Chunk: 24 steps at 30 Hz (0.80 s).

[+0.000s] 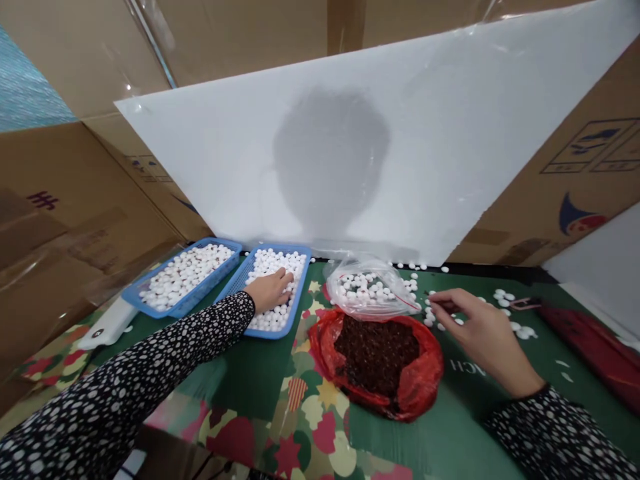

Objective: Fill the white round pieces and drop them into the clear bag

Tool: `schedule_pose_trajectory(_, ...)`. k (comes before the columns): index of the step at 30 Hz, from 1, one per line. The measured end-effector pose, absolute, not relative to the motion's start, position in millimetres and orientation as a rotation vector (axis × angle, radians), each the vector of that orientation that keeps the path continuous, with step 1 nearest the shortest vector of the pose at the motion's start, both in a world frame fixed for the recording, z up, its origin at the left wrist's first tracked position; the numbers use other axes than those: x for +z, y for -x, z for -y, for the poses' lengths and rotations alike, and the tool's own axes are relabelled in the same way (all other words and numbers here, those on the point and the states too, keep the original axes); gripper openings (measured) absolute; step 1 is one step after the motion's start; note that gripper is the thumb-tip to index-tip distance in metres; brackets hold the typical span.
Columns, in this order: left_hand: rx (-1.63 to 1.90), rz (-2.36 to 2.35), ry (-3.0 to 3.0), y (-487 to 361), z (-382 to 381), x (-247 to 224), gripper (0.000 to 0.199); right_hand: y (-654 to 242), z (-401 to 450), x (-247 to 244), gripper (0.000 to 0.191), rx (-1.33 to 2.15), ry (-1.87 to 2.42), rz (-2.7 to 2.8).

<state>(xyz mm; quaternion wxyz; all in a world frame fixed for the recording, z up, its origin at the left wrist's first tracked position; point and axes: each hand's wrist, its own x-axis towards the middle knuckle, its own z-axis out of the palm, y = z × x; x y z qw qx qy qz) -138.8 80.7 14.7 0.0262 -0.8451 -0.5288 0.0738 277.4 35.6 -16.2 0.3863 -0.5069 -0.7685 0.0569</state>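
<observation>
"Where is your left hand (pixel 270 290)?"

"Just left of the middle of the frame, over the right-hand blue basket (pixel 274 335), its fingers down among the white balls (pixel 275 258). I cannot tell whether you have closed them on one"

"And your right hand (pixel 485 333)?"

"Right of centre, with thumb and forefinger pinched together on a small dark piece (pixel 427 293), too tiny to name. Loose white balls (pixel 429 317) lie just beside your fingertips"

"What is between your hands?"

"An open red bag (pixel 427 373) of dark brown bits (pixel 377 353), lower centre, with a clear bag (pixel 373 310) holding more white balls just above it in the frame. All of it sits on the green surface (pixel 425 437)"

"Anything further left?"

"Another blue basket (pixel 203 298), filled with whitish pieces (pixel 187 273), beside the one you are reaching into"
</observation>
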Motion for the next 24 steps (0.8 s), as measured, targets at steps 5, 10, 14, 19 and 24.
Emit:
schedule_pose_trajectory(5,0.306,1.704,2.501,145.1,-78.4,15.0,0.032,-277.4,-35.6,-17.5,0.012,0.173,1.273,1.952)
schedule_pose_trajectory(10,0.274,1.741,2.402,145.5,-81.2,14.8,0.037,-277.6,-37.1,-20.0,0.013,0.193,1.254,1.944)
schedule_pose_trajectory(14,0.261,1.676,2.461,134.7,-78.4,12.7,0.037,-279.0,-37.6,-22.0,0.013,0.199,1.253,1.941)
schedule_pose_trajectory(19,0.291,1.668,2.497,129.2,-77.9,10.8,0.035,-280.6,-38.4,-22.9,0.014,0.209,1.265,1.933)
schedule_pose_trajectory(24,0.326,1.772,2.461,133.4,-80.3,11.8,0.038,-281.8,-39.0,-22.7,0.014,0.214,1.276,1.926)
